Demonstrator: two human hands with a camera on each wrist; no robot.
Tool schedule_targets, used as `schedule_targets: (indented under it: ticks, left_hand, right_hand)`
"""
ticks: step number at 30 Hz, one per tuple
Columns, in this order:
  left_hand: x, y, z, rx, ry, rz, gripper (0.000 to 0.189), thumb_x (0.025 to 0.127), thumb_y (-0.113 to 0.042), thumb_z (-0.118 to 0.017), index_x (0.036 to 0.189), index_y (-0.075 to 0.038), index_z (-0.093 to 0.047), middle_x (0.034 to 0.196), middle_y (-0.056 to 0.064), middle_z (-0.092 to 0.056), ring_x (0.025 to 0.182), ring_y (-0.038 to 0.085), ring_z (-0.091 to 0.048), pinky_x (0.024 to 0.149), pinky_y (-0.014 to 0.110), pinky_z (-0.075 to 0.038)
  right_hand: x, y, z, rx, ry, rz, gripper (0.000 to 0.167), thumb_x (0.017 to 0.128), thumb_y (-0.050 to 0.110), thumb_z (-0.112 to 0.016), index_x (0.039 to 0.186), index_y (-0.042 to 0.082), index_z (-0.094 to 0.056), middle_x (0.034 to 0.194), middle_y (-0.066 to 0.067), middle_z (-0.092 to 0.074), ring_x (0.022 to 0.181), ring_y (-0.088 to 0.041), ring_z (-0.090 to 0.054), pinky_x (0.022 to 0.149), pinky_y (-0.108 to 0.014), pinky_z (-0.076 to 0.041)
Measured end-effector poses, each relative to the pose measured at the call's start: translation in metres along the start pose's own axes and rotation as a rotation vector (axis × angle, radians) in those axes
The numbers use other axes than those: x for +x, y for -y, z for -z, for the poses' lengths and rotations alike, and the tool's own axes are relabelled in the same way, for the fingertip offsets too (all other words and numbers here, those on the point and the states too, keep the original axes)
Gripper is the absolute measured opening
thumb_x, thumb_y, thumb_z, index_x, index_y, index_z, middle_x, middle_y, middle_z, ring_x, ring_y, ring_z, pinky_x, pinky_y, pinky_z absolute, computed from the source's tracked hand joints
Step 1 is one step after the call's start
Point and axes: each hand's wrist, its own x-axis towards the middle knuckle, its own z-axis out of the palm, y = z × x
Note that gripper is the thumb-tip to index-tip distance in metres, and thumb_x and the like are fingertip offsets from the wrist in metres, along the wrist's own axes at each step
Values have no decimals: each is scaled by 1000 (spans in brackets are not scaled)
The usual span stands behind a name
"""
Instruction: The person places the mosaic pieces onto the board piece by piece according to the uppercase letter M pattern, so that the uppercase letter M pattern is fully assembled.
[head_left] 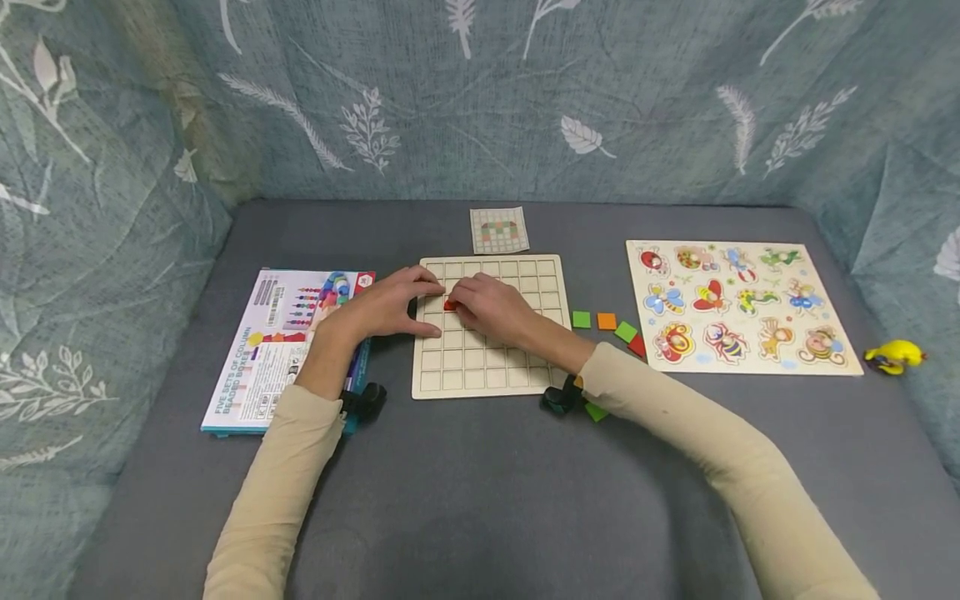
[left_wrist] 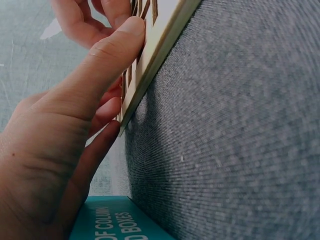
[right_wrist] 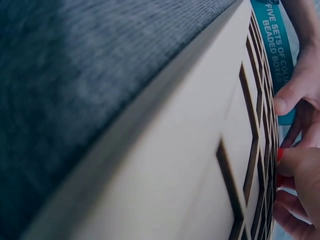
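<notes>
A wooden grid board [head_left: 450,382] with square recesses lies in the middle of the table. My right hand [head_left: 495,310] is over its upper left part and pinches a small red square tile [head_left: 449,306]; in the right wrist view the red tile [right_wrist: 279,154] shows at the fingertips, against the board. My left hand [head_left: 390,304] rests at the board's left edge, thumb and fingers spread and fairly straight. In the left wrist view the left thumb [left_wrist: 117,47] touches the board's surface near its rim. The right hand covers several of the recesses.
A pattern card [head_left: 499,231] lies behind the board. Green [head_left: 581,319] and orange tiles [head_left: 606,322], among others, lie right of it, some partly under the right forearm. An insect picture puzzle [head_left: 742,308] and a yellow toy [head_left: 896,357] are further right. A box [head_left: 255,367] lies left.
</notes>
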Motion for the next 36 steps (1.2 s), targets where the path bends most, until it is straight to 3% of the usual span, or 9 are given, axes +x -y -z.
schedule_targets:
  ticks: [13,22,27,31,36]
  left_hand:
    - [1,-1,1,21,16,-12,72,79,-46,-77,136,-8,-56,135,9,-49,124,25,-47,105,46,-41]
    - [3,1,-4,22,12,-16,71,80,-49,-75,136,-10,-56,135,8,-49,125,25,-47,105,45,-42]
    - [0,-1,0,13,14,-13,70,80,-47,-76,136,-10,-57,135,8,-49,125,26,-47,104,47,-42]
    - [-1,-1,2,2,22,2,70,80,-46,-77,136,-11,-56,136,8,-48,125,26,-46,104,46,-42]
    - [0,-1,2,2,22,4,71,79,-46,-77,137,-11,-56,136,8,-47,125,26,-46,104,47,-41]
  right_hand:
    - [-2,-2,0,52,10,9,15,94,10,-60,104,8,-71,108,-6,-70,99,-23,-62,86,-31,-52]
    - [-4,-1,3,64,76,-5,16,94,10,-62,104,7,-73,112,-8,-67,104,-24,-61,88,-31,-52]
    - [-10,5,11,23,87,0,27,92,17,-66,116,5,-67,120,-11,-64,112,-26,-61,96,-34,-50]
    - [-29,6,27,42,145,-47,47,91,26,-69,132,6,-56,131,-11,-57,121,-26,-55,102,-37,-46]
    - [-77,-5,51,111,99,-70,52,90,28,-70,133,4,-55,131,-13,-58,123,-28,-54,103,-41,-46]
